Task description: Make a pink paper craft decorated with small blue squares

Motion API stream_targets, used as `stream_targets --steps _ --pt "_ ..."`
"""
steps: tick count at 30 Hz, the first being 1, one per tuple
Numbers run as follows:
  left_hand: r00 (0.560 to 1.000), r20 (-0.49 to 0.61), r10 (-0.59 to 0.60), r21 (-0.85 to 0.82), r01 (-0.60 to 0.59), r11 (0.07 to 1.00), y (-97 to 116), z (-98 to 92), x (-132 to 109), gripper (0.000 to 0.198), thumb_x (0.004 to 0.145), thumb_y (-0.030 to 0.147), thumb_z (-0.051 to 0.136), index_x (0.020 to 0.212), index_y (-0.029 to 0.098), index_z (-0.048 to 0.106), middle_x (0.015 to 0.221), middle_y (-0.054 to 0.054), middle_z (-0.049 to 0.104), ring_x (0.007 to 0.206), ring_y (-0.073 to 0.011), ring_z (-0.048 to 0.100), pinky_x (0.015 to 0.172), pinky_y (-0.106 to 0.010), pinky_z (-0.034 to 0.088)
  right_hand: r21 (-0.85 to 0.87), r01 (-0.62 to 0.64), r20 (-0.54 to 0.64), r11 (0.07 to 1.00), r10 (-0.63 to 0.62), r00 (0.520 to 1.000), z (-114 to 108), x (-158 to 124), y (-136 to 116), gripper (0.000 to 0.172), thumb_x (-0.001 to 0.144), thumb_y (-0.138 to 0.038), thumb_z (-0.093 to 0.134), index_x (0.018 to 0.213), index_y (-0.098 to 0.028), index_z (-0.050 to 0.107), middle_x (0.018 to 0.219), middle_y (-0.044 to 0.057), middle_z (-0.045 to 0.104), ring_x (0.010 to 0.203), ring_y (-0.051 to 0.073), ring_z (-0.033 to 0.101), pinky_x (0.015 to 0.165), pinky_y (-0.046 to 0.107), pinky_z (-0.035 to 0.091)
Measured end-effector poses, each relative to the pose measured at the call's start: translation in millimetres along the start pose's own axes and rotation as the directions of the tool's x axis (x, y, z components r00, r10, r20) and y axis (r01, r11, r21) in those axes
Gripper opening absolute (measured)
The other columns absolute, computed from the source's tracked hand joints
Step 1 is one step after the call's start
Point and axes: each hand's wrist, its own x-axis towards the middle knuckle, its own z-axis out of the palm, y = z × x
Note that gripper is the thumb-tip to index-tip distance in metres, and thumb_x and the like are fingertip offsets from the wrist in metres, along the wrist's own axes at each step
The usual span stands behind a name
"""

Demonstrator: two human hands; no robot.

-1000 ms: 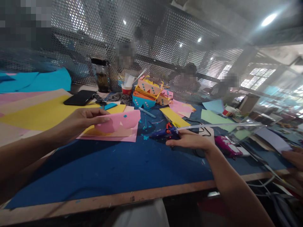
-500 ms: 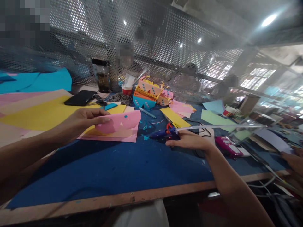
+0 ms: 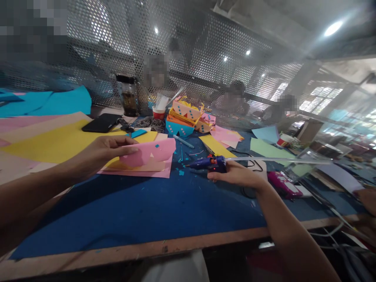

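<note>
Between thumb and fingers, my left hand [image 3: 113, 152] pinches a curved piece of pink paper [image 3: 147, 155] by its left end. One small blue square and a cut-out notch show on this piece. Beneath it lie pink and peach sheets [image 3: 158, 171]. My right hand [image 3: 237, 174] is wrapped round a blue glue gun [image 3: 205, 162], its nozzle pointing left toward small blue paper scraps [image 3: 181, 172] on the table. A long clear glue stick [image 3: 279, 159] juts out of the gun's back to the right. Gun and pink paper are apart.
Decorated paper boats [image 3: 185, 117] are stacked at the back, beside a paper cup [image 3: 159, 111] and a dark-lidded bottle [image 3: 127, 96]. A black phone [image 3: 101, 122] rests on coloured sheets at left. Yellow paper [image 3: 217, 145] partly covers scissors. A magenta device [image 3: 284, 185] sits right.
The glue gun has tilted from slightly nose-down to nearly level, its body showing more fully. My left hand and the pink paper hold almost the same place.
</note>
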Motion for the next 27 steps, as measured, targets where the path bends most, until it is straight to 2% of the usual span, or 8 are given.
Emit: stream_targets --steps 4,8,11,13,16,18,23,27 --pt "1.0 0.0 -0.029 -0.015 0.029 0.999 1 2.1 0 0.045 0.077 0.06 0.085 0.098 0.02 0.083 0.089 -0.001 0.077 0.082 -0.0187 0.062 0.074 -0.027 0.045 0.19 0.016 -0.059 0.982 -0.005 0.998 10 -1 -6 0.048 0.09 -0.067 0.077 0.097 -0.019 0.075 0.094 0.007 0.078 0.091 0.022 0.07 0.083 0.035 0.057" --pt "1.0 0.006 -0.028 -0.045 0.028 0.999 2 3.6 -1 0.046 0.075 0.061 0.086 0.096 0.02 0.083 0.087 -0.002 0.078 0.08 -0.0196 0.063 0.073 -0.028 0.045 0.231 0.116 -0.134 0.966 -0.087 0.987 20 -4 -20 0.044 0.091 -0.065 0.077 0.1 -0.022 0.074 0.096 0.005 0.077 0.092 0.022 0.071 0.083 0.035 0.059" --pt "1.0 0.02 -0.005 -0.009 0.006 1.0 8 4.3 -3 0.045 0.078 0.061 0.084 0.095 0.019 0.083 0.089 -0.003 0.079 0.083 -0.0214 0.066 0.078 -0.03 0.046 0.099 0.258 -0.212 0.961 -0.233 0.949 23 -2 -28 0.035 0.098 -0.058 0.073 0.1 -0.024 0.071 0.098 0.004 0.075 0.089 0.02 0.069 0.079 0.032 0.057" --pt "1.0 0.031 -0.005 0.009 0.004 1.0 13 4.9 -4 0.045 0.077 0.06 0.084 0.093 0.018 0.082 0.086 -0.002 0.078 0.082 -0.0207 0.065 0.079 -0.03 0.046 -0.075 0.366 -0.245 0.927 -0.373 0.895 24 2 -29 0.027 0.101 -0.05 0.072 0.099 -0.024 0.069 0.098 0.004 0.073 0.087 0.019 0.067 0.077 0.032 0.054" --pt "0.999 0.05 0.002 -0.014 -0.001 1.0 16 5.2 -6 0.042 0.08 0.058 0.084 0.094 0.019 0.081 0.086 -0.002 0.077 0.081 -0.0197 0.065 0.079 -0.03 0.046 -0.283 0.484 -0.199 0.828 -0.544 0.815 22 11 -28 0.012 0.103 -0.033 0.07 0.11 -0.023 0.069 0.106 0.005 0.072 0.095 0.02 0.067 0.082 0.032 0.053" --pt "0.998 0.061 0.015 -0.017 -0.014 1.0 15 4.6 -6 0.041 0.081 0.058 0.083 0.095 0.018 0.081 0.087 -0.003 0.078 0.082 -0.0201 0.065 0.078 -0.031 0.046 -0.342 0.52 -0.153 0.783 -0.592 0.791 20 14 -30 0.018 0.102 -0.021 0.066 0.12 -0.024 0.067 0.116 0.007 0.072 0.103 0.021 0.068 0.088 0.033 0.053" --pt "0.997 0.07 0.034 0.015 -0.035 0.999 13 2.8 -6 0.041 0.085 0.057 0.08 0.096 0.018 0.081 0.082 -0.002 0.075 0.074 -0.0182 0.061 0.072 -0.031 0.044 -0.493 0.449 -0.073 0.745 -0.55 0.832 18 9 -47 0.023 0.104 -0.013 0.058 0.123 -0.023 0.065 0.116 0.008 0.072 0.103 0.022 0.069 0.089 0.035 0.052" --pt "0.997 0.057 0.046 0.016 -0.047 0.999 18 3.2 -9 0.035 0.086 0.052 0.081 0.096 0.019 0.08 0.079 0.0 0.073 0.073 -0.0177 0.06 0.072 -0.031 0.046 -0.569 0.402 -0.09 0.718 -0.539 0.837 18 5 -57 0.023 0.108 -0.011 0.052 0.122 -0.021 0.068 0.111 0.008 0.075 0.101 0.021 0.069 0.089 0.035 0.051"
